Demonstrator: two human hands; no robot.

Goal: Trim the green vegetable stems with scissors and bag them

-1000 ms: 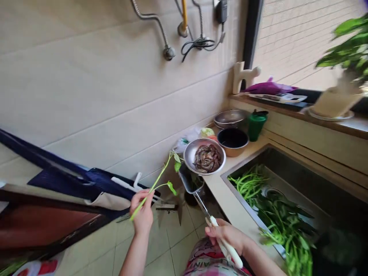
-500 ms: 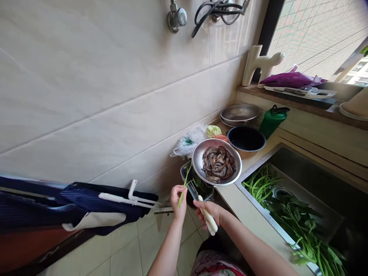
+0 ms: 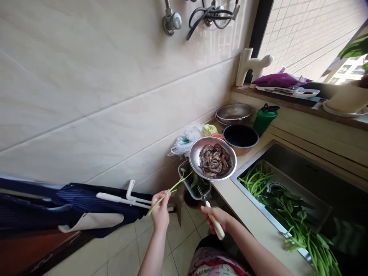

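Pinched in the fingers of my left hand (image 3: pixel 161 212) is a long, thin green stem (image 3: pixel 174 188), its tip slanting up to the right. My right hand (image 3: pixel 215 218) is wrapped round the cream handles of what look like scissors (image 3: pixel 214 222); their metal blades point up and left, apart from the stem. Beyond both hands, a bin-like container (image 3: pixel 189 188) with dark green leaves in it sits below the counter edge. A perforated metal colander (image 3: pixel 195 157) of raw shrimp (image 3: pixel 215 161) stands at the counter corner, partly over that container.
On the right, the sink (image 3: pixel 241 172) holds green stems (image 3: pixel 255 180) and leafy greens (image 3: pixel 299 222), some draped over its front rim. Behind the colander stand a dark-lined bowl (image 3: pixel 240 136), metal bowls (image 3: pixel 234 113), a green bottle (image 3: pixel 265 119) and a plastic bag (image 3: pixel 186 140).
My left hand has moved left and down with the stem, away from the blades. The stem now leans flatter. My right hand has shifted slightly right and down. The view has turned a little.
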